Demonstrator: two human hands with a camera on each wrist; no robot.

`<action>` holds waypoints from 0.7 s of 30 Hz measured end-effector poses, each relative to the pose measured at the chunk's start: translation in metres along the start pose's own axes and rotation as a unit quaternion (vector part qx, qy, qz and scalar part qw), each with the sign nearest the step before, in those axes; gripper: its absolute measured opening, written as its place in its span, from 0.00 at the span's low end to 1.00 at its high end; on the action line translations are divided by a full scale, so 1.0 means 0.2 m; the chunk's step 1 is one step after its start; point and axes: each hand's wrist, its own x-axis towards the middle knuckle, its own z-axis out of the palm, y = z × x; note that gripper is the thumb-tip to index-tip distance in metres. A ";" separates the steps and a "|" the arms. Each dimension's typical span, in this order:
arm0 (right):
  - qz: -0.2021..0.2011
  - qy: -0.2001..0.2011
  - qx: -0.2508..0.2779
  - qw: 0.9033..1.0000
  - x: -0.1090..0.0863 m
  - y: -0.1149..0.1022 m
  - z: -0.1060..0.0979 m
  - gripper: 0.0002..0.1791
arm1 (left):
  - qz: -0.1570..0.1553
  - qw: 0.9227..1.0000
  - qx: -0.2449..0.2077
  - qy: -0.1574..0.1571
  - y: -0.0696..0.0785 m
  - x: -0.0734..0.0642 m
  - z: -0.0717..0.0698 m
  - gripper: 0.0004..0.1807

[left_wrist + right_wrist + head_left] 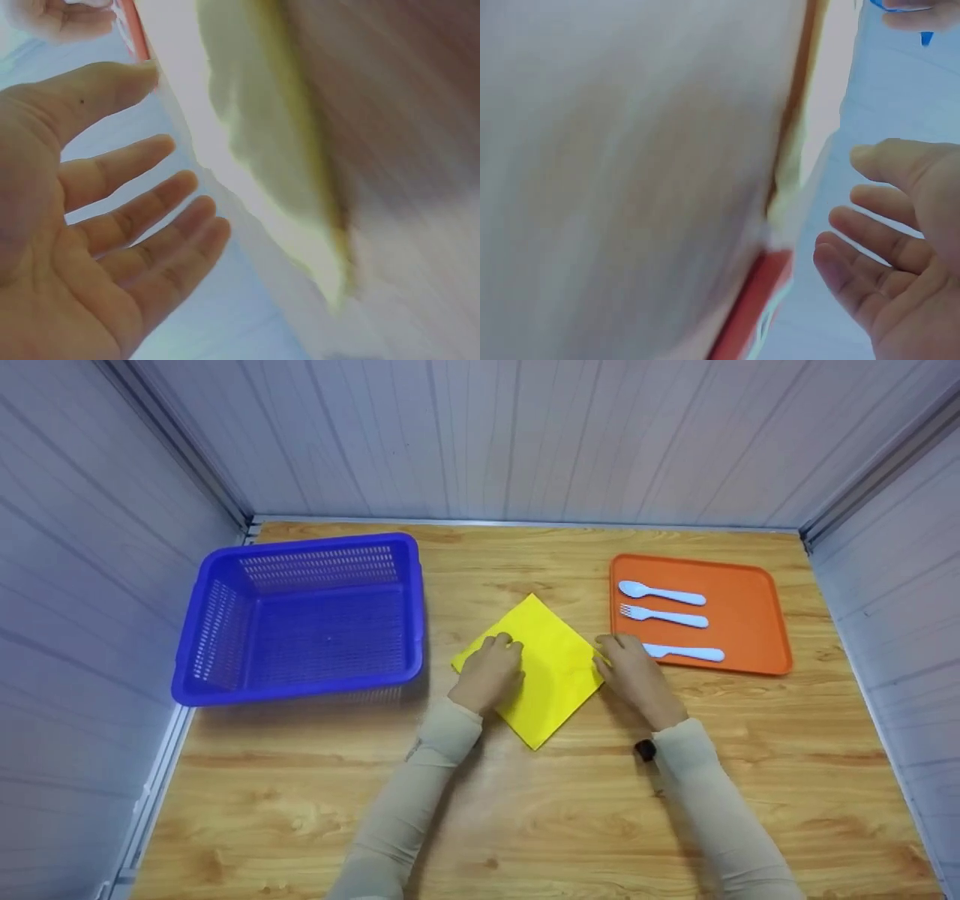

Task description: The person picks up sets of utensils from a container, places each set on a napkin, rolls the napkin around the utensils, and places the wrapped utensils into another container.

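A flat yellow square (551,667), cloth or paper, lies on the wooden table with one corner toward the person. Over its left corner hovers my left hand (491,671), fingers spread and loosely bent, holding nothing; the left wrist view shows a gap between its fingertips and the yellow sheet (262,142). My right hand (634,671) is by the right corner, its relaxed fingers also holding nothing. In the right wrist view the hand (900,240) appears apart from the sheet's edge (784,187). Whether any fingertip touches the sheet is hard to tell from the head view.
An orange tray (742,622) at the right carries a light-coloured spoon (664,593), fork (666,616) and knife (690,652); my right hand is close to its near left corner. A blue plastic basket (300,690) stands at the left. Panel walls (465,442) enclose the table.
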 end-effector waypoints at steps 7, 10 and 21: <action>-0.029 0.064 -0.023 0.997 -0.06 0.24 -0.14 0.12 | 0.096 0.993 0.053 0.044 0.26 0.09 0.02 0.17; -0.009 0.051 -0.041 0.998 -0.08 0.35 -0.20 0.10 | 0.135 0.988 0.065 0.038 0.39 0.15 0.05 0.15; 0.080 -0.089 -0.081 0.989 -0.11 0.54 -0.29 0.09 | 0.136 0.979 0.151 -0.021 0.65 0.32 0.20 0.19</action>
